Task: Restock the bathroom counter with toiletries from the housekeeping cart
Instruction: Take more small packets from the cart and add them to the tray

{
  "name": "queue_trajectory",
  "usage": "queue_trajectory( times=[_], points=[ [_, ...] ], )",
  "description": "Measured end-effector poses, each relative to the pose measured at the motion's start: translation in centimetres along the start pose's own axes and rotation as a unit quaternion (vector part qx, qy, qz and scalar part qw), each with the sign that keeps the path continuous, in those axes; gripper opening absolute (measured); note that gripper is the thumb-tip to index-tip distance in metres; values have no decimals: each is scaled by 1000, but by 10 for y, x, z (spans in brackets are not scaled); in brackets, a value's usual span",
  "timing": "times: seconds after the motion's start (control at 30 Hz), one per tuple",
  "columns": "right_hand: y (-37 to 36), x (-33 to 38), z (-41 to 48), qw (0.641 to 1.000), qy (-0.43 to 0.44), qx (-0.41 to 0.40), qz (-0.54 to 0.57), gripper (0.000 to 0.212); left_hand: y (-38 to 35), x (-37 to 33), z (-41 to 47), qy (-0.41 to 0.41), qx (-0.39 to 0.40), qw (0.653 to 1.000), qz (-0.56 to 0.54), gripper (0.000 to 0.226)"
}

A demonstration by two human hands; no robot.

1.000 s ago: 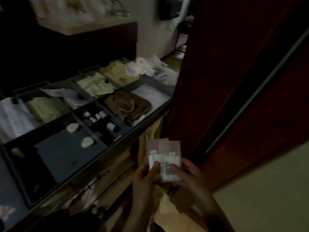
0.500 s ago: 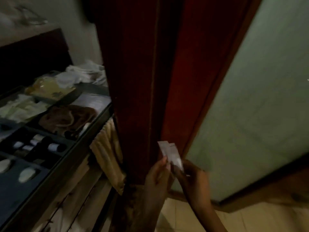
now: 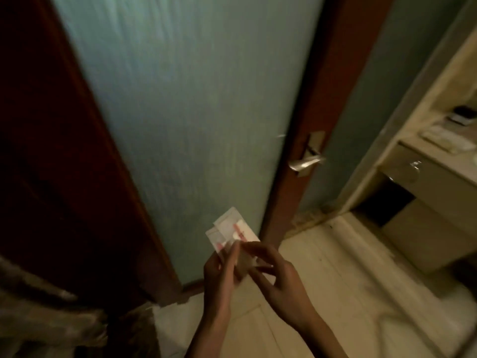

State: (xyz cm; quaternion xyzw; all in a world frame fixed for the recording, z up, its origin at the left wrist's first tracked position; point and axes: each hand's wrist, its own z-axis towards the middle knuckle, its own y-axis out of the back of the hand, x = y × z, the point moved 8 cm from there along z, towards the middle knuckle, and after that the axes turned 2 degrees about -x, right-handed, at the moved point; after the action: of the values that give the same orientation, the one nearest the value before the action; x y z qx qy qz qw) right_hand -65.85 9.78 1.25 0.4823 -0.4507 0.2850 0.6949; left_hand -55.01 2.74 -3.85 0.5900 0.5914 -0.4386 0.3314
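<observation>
Left hand (image 3: 221,273) low centre, fingers curled round the lower end of a small fan of toiletry packets (image 3: 231,230): pale, flat, with red print. Right hand (image 3: 280,279) just beside it, fingertips pinching the packets' lower right corner; exact contact blurred. Packets held upright in front of a frosted glass door (image 3: 180,99) in a reddish wood frame. Metal door handle (image 3: 305,161) up and right of the hands. Pale tiled floor (image 3: 335,285) below. Bathroom counter (image 3: 423,164) at far right, well apart from the packets, small blurred items on top.
</observation>
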Motion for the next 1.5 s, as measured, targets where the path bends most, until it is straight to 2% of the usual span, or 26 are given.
queue_trajectory(
  times=[0.1,0.2,0.27,0.37,0.4,0.47,0.6,0.73,0.9,1.07,1.3,1.5],
  points=[
    [75,-33,-34,994,-47,-100,12,30,-66,24,-29,40,69,996,40,13],
    [147,-67,-74,964,-98,-228,91,30,-136,57,-65,85,148,983,62,50],
    [193,-85,-106,939,-118,-303,113,31,-179,78,-95,103,205,969,88,58],
    [252,-109,-158,902,-145,-401,64,30,-232,101,-131,97,283,945,130,21],
    [268,-118,-175,889,-162,-426,47,26,-248,110,-141,90,311,935,144,16],
    [292,-133,-202,878,-186,-438,45,17,-275,126,-164,87,360,916,157,19],
    [320,-151,-233,886,-195,-414,80,25,-314,152,-211,89,448,867,199,24],
    [343,-168,-265,845,-220,-473,119,21,-339,170,-237,105,497,834,215,21],
    [372,-193,-289,790,-241,-538,171,21,-376,184,-244,125,545,801,213,33],
    [407,-224,-280,773,-248,-552,191,20,-420,198,-233,127,539,807,204,27],
    [490,-281,-246,752,-276,-571,178,19,-524,218,-179,138,447,869,161,28],
    [583,-306,-196,760,-269,-570,158,20,-635,206,-159,124,439,882,119,22]
  ],
)
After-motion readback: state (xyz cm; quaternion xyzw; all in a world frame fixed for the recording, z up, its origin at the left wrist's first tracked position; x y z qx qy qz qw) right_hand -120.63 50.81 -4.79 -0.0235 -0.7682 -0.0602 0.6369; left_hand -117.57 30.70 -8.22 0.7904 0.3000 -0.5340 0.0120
